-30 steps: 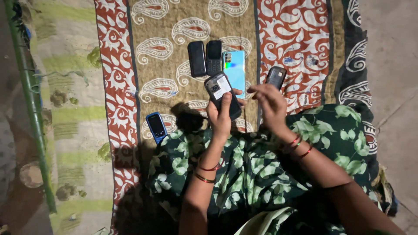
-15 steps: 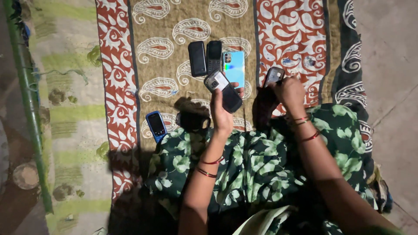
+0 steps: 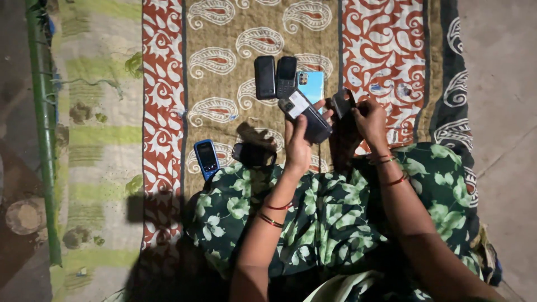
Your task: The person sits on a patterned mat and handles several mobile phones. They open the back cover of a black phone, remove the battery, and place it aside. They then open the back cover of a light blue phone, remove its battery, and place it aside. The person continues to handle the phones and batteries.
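The right hand has lifted a small dark phone part off the patterned cloth; the left hand grips a black phone bearing a white label.

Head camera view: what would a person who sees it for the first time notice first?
First, the two hands raised over the patterned mat: the left hand holds a dark phone with a pale label, and the right hand holds a smaller dark object. Just beyond them, two dark keypad phones and a light blue smartphone lie in a row. A blue keypad phone lies apart at the left, near the green floral cloth.
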